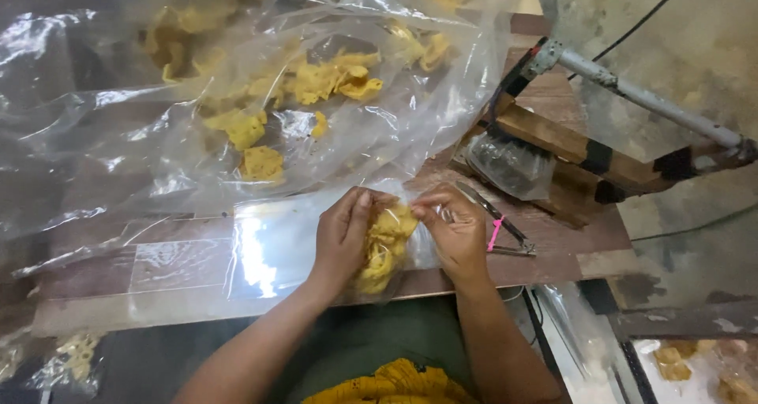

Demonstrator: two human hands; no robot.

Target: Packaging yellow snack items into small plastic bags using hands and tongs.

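Note:
A small clear plastic bag of yellow crisps (384, 246) lies on the wooden table (158, 270) near its front edge. My left hand (341, 234) grips the bag's left side. My right hand (458, 230) pinches the top of the bag on its right side. Both hands press against the bag between them. Behind them a large clear plastic sack (260, 96) holds several loose yellow crisps (332, 80).
A pair of metal scissors with a pink tie (497, 226) lies right of my right hand. A wooden sealing device with a metal lever arm (632, 96) stands at the back right. More crisps in plastic (695, 364) sit low at the right.

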